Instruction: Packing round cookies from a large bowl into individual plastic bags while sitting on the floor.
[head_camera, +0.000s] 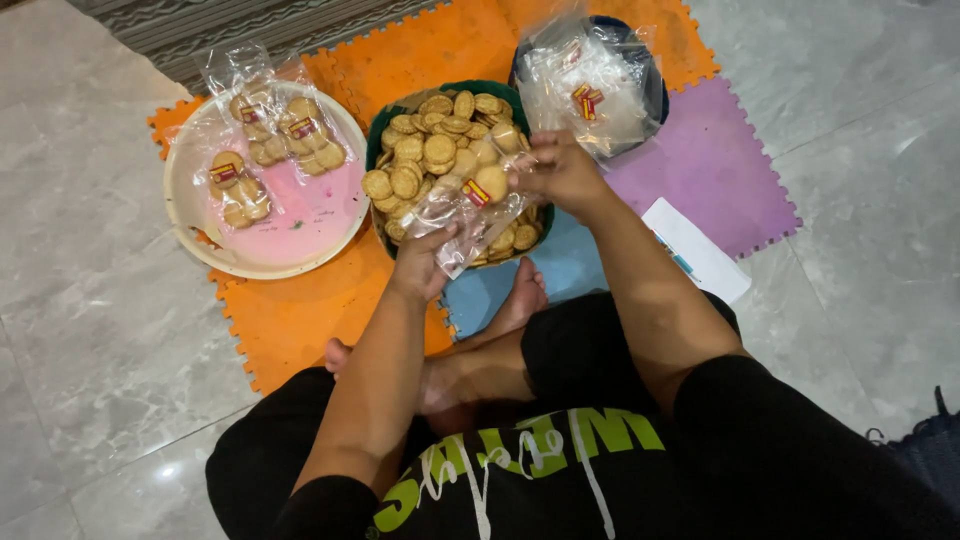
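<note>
Clear plastic bag (470, 205) is being pinched by both hands: left hand (425, 262) gripping its lower end, right hand (560, 170) its upper, stretching diagonally over the biscuit bowl (385, 125).

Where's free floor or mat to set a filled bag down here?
Free: the purple mat tile right of the clear-bag bowl, the orange mat below the pink tray, and the grey floor at far left. Crowded: the biscuit bowl, and the middle, where both hands hold a bag.
</note>
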